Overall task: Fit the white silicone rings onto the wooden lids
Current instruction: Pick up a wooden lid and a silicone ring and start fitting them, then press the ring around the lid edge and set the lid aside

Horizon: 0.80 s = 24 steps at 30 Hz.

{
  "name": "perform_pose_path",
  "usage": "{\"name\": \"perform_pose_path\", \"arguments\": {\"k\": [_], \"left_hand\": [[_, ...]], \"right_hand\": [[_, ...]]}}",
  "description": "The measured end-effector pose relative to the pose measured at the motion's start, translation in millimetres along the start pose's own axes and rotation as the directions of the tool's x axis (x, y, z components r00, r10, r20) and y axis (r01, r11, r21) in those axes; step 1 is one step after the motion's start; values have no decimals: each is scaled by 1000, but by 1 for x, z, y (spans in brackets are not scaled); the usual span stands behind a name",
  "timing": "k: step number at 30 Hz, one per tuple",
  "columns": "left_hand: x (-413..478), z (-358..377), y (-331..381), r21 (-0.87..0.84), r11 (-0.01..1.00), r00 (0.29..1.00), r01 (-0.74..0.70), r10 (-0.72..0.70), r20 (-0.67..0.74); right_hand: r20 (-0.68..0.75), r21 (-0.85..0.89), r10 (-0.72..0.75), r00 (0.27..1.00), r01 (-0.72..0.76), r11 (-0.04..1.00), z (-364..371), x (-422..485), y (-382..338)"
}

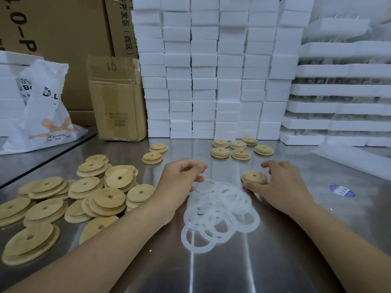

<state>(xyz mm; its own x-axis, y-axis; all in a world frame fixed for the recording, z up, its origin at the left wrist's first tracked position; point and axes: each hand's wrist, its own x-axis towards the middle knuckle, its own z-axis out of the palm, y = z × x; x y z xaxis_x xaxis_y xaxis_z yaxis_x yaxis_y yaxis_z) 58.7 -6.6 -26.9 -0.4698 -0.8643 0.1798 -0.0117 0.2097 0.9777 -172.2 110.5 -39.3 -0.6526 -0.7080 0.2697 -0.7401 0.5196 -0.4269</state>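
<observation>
left hand (179, 180): fingers curled over white silicone rings (220, 210), pinch unclear | right hand (281, 187): fingers grip round wooden lid (254, 176)

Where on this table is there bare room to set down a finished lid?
Bare steel lies right of the right hand, around the blue sticker; along the near edge below the ring pile; and at the back between the two lone lids and the six-lid group. The left side is crowded with the lid heap.
</observation>
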Motion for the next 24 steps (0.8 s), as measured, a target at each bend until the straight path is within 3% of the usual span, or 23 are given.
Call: {"name": "perform_pose_path", "arguments": {"k": [4,8,10,14,16,18,20,24], "left_hand": [[3,-3,2,280,941,982,-188,188,27],[2,-21,13,646,644,897,-410,414,157],[3,-35,23,777,493,908,-391,342,241],[7,-59,42,967,92,961,-240,-122,250],[7,-63,46,974,91,933,-207,-283,224],[6,-64,49,963,204,903,-177,-355,241],[4,-63,50,944,281,884,-175,-378,276],[1,-59,47,921,332,888,-202,-335,315]], "right_hand": [[-38,86,-46,998,49,995,0,-3,-7],[-7,185,-60,998,60,981,2,-4,-9],[-7,209,-62,998,62,976,3,-5,-11],[-33,246,-154,988,157,957,3,-10,-19],[-25,270,-240,970,238,933,4,-16,-27],[-2,278,-326,945,314,908,6,-24,-37],[34,274,-392,919,369,888,7,-30,-45],[128,186,-477,869,452,873,10,-35,-52]]}}
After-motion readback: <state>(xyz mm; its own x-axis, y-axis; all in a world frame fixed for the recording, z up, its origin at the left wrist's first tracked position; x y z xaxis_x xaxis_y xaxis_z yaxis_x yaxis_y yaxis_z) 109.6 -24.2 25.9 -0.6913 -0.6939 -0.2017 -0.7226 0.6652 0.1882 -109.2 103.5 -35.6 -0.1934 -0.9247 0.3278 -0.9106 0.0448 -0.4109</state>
